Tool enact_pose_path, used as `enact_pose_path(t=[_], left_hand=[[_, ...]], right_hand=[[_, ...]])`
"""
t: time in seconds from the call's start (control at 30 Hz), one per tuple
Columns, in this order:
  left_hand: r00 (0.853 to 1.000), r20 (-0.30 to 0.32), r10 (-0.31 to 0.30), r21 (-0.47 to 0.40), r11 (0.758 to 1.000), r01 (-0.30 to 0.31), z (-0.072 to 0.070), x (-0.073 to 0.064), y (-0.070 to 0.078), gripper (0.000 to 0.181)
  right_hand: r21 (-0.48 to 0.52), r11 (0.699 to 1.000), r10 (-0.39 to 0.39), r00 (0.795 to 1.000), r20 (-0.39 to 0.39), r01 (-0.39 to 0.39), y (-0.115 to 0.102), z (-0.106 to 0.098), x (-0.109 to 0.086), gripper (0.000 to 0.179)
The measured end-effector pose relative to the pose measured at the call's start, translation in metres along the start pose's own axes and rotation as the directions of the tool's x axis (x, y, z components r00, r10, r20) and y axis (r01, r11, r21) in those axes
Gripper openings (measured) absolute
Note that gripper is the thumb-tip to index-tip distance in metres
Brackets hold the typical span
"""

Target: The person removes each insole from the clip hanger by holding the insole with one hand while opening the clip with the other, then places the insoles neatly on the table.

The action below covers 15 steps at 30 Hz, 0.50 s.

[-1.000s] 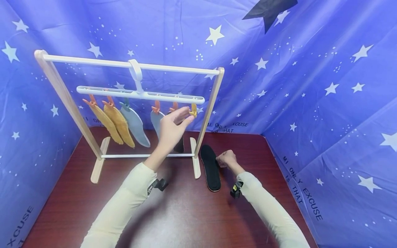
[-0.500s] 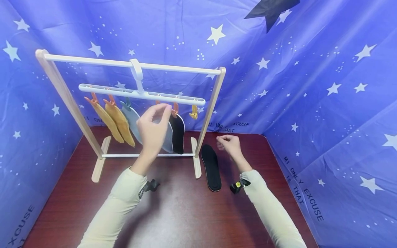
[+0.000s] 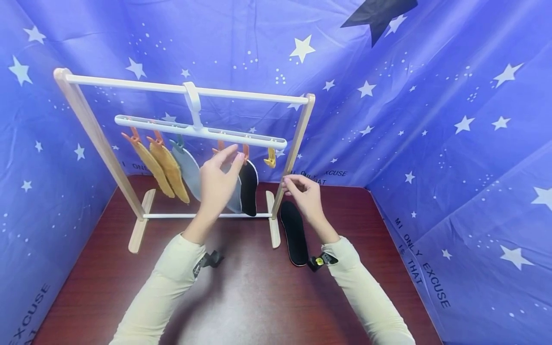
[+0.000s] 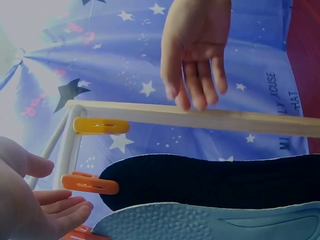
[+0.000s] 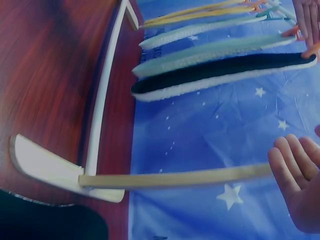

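My left hand (image 3: 215, 182) is raised in front of the hanger, its thumb and fingers apart near the orange clip (image 4: 92, 184) that grips a hanging black insole (image 4: 210, 180). In the left wrist view the hand holds nothing and shows a gap to that clip. Beside the black insole hangs a light blue insole (image 4: 160, 222), partly behind my hand in the head view. My right hand (image 3: 307, 196), fingers loosely extended and holding nothing, is by the rack's right post. An unused yellow clip (image 3: 270, 157) hangs at the hanger's right end. Below my right hand, another black insole (image 3: 294, 235) lies on the table.
A white hanger (image 3: 241, 139) hooks over the top bar of a wooden rack (image 3: 142, 83). At its left hang two mustard insoles (image 3: 167, 167) and a grey-blue insole (image 3: 186, 167). Blue star-printed curtain (image 3: 422, 158) surrounds the dark red table (image 3: 353, 215).
My left hand has moved left from the yellow clip to near the black insole's orange clip. My right hand has risen from beside the table insole and moved left to the post.
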<state>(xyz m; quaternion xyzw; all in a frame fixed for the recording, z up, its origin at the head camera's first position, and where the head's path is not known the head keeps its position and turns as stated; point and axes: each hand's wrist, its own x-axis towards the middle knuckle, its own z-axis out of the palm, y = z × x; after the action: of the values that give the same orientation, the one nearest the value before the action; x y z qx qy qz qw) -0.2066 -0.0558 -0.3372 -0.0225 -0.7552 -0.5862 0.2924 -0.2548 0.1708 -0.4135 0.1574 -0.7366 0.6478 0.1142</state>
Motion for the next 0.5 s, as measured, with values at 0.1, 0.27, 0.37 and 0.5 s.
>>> enact_pose_path(t=[0.1,0.27,0.37,0.5], left_hand=[[0.999,0.027,-0.034,-0.013,0.999,0.034,0.002,0.002,0.001,0.033],[0.996,0.059,-0.065,-0.044,0.997,0.067,0.005,0.006,-0.003,0.034],[0.996,0.076,-0.055,-0.050,0.997,0.059,0.006,0.008,-0.005,0.032],[0.993,0.098,-0.060,-0.065,0.996,0.067,0.007,0.010,-0.004,0.030]], right_hand=[[-0.024,0.999,-0.019,0.998,0.068,0.021,-0.002,0.008,0.001,0.021],[-0.082,0.995,-0.052,0.988,0.148,0.065,-0.005,0.021,0.002,0.023],[-0.113,0.991,-0.048,0.984,0.171,0.067,-0.006,0.028,0.003,0.025],[-0.111,0.993,-0.020,0.982,0.188,0.041,-0.005,0.037,0.004,0.026]])
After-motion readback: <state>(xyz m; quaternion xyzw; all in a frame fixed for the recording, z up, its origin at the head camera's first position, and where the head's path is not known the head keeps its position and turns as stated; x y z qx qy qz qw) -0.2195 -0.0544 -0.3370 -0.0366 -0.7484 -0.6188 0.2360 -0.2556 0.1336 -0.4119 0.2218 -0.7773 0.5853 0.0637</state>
